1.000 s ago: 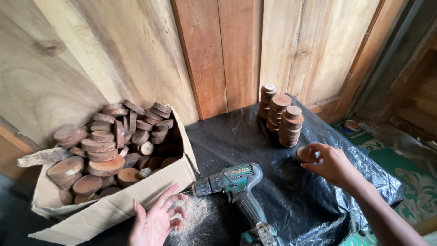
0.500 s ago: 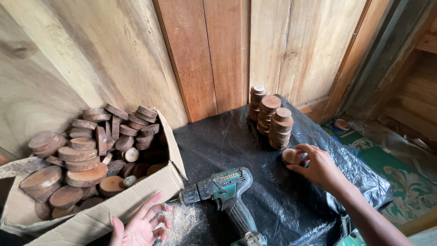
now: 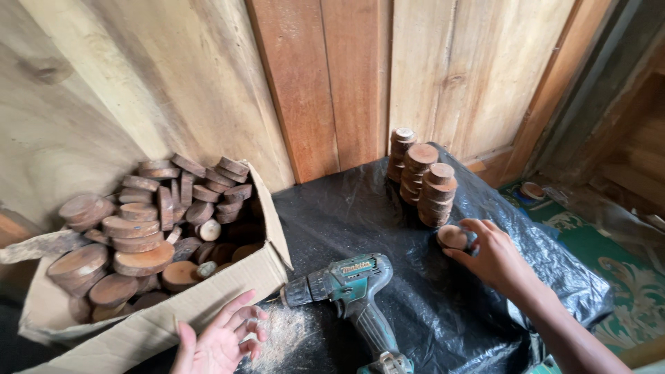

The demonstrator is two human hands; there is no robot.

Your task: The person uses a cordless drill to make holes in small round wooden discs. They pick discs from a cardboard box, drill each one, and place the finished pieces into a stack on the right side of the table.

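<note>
Right hand (image 3: 495,257) pinching a small wood disc (image 3: 452,237) between fingertips, right of centre; left hand (image 3: 218,339) open and empty at the bottom edge, fingers spread.

Near to far: my left hand rests by the sawdust patch (image 3: 280,338) against the cardboard box (image 3: 208,305), which is full of cut wood slices. Teal cordless drill (image 3: 353,294) lies on its side mid-frame, untouched. Disc sits low on the black plastic sheet (image 3: 346,215), just below the stacks of discs (image 3: 422,181). Looks like the stacking step; a placement would need lifting clear and centring so the columns don't tip. Behind: plank wall (image 3: 332,76), patterned green floor mat (image 3: 623,277) lower right.
</note>
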